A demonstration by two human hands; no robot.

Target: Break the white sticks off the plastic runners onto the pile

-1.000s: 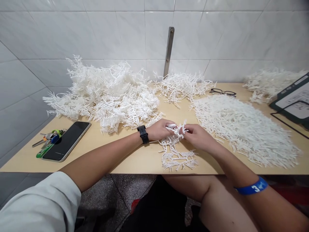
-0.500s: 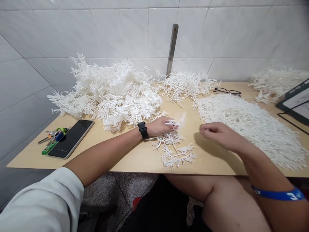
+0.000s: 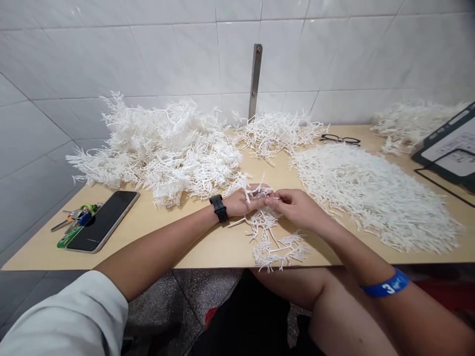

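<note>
My left hand (image 3: 237, 201), with a black watch at its wrist, is closed around a white branched plastic sprig (image 3: 247, 192) whose thin tips poke out above the fingers. Thumb and fingers of my right hand (image 3: 297, 208) are pinched together at the sprig's right end, touching the left fingertips. What exactly lies in that pinch is too small to make out. Below both hands, more branched white pieces (image 3: 284, 253) lie at the table's front edge. To the right spreads a wide, flat heap of short white plastic pieces (image 3: 371, 193).
A tall tangled pile of white sprigs (image 3: 159, 148) fills the back left, a smaller pile (image 3: 276, 132) the back middle. Glasses (image 3: 340, 140), a phone (image 3: 104, 221), keys (image 3: 76, 216) and a dark green case (image 3: 451, 148) lie on the wooden table (image 3: 208, 247). A metal bar (image 3: 255, 81) stands against the wall.
My right hand has moved left from beside the flat heap to meet my left hand at the sprig. The view has shifted slightly.
</note>
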